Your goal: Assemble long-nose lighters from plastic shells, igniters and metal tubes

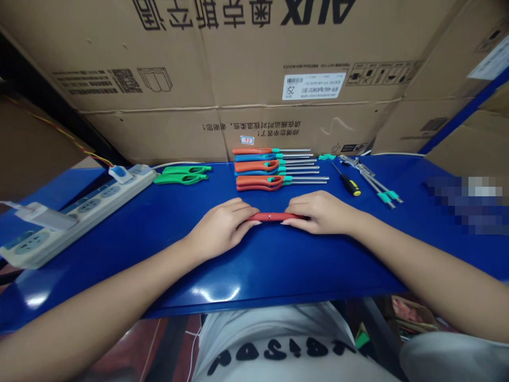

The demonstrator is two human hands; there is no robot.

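Observation:
A red lighter handle (272,216) is held level above the blue tabletop, seen edge-on. My left hand (228,225) pinches its left end between thumb and fingers. Its right end is in the closed grip of my right hand (316,213), which hides that part. Just beyond my hands lies a stack of orange and blue long-nosed lighters (260,183), their metal tubes pointing right. Two green lighter handles (181,179) without tubes rest to the left of the stack.
A white power strip (119,191) with plugs runs along the left side. At the right lie a black-and-yellow screwdriver (350,185), metal tubes with teal ends (384,196) and small teal parts (326,157). A cardboard wall (246,69) stands behind.

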